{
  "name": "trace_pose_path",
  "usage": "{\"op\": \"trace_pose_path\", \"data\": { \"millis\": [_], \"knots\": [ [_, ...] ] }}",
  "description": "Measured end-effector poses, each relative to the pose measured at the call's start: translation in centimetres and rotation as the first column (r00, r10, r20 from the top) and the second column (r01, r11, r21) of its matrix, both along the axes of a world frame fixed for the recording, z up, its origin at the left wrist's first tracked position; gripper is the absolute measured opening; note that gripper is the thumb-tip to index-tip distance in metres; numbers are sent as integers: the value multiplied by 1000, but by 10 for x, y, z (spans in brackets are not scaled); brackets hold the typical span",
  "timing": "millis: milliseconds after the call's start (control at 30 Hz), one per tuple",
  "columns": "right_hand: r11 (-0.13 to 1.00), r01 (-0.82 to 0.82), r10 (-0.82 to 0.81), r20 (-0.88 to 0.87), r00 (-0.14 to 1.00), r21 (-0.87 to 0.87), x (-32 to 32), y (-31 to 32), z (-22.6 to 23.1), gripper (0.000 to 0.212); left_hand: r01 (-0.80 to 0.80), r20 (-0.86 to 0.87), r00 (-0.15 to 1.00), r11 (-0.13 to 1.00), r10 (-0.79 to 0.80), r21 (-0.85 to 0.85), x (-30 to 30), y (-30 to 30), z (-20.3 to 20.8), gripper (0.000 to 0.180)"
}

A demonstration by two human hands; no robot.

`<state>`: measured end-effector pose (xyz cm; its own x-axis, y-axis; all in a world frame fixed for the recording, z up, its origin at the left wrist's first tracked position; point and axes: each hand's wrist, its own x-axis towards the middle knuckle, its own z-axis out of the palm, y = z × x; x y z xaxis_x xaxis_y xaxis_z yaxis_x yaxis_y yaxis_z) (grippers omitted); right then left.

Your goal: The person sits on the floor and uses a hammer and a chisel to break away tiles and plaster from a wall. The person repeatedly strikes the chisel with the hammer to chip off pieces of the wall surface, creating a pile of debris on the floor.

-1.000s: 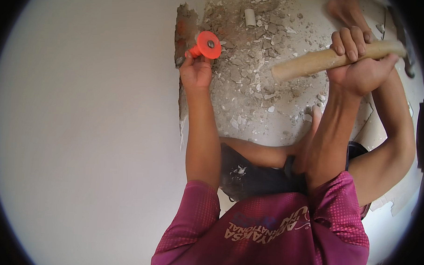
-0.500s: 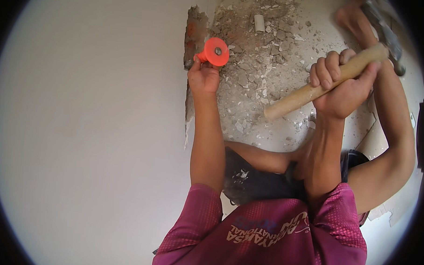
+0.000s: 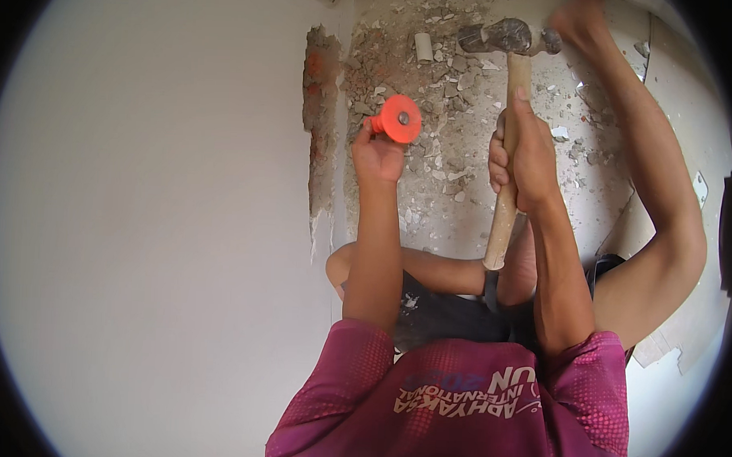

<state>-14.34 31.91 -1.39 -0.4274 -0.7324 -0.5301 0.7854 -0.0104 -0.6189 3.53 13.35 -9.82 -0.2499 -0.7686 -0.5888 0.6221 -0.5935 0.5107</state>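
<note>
My left hand (image 3: 380,156) is closed round the grip of a chisel (image 3: 400,119) with a round orange hand guard. The metal striking end shows in the guard's middle; its blade is hidden. My right hand (image 3: 531,158) grips a hammer (image 3: 510,37) by its pale wooden handle, thumb laid along the handle. The hammer's dark metal head is at the far end, beyond my right hand, apart from the chisel. Left of the chisel, a broken strip of wall (image 3: 319,86) shows rough grey mortar and reddish brick; the guard is apart from it in this view.
Broken plaster and mortar rubble (image 3: 447,94) covers the floor ahead, with a short white cylinder (image 3: 423,47) among it. A smooth white wall (image 3: 157,221) fills the left side. My bent bare leg (image 3: 655,150) extends along the right.
My right hand has swung the hammer left and turned it, so its head now points away from me. My left hand with the chisel has shifted right, away from the broken wall edge.
</note>
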Motion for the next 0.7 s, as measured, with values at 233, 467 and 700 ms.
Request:
{"op": "trace_pose_path", "data": {
  "millis": [233,467,700],
  "knots": [
    [960,268,-129,-711,692,87,-37,44,40,31,246,238,941,969,-240,5,34,105,13,14],
    [937,70,252,-804,538,341,12,104,34,24,347,480,818,937,-317,27,65,151,30,19],
    [701,-387,712,-618,333,600,75,159,42,34,430,359,832,900,-423,66,73,180,49,23]
  ]
}}
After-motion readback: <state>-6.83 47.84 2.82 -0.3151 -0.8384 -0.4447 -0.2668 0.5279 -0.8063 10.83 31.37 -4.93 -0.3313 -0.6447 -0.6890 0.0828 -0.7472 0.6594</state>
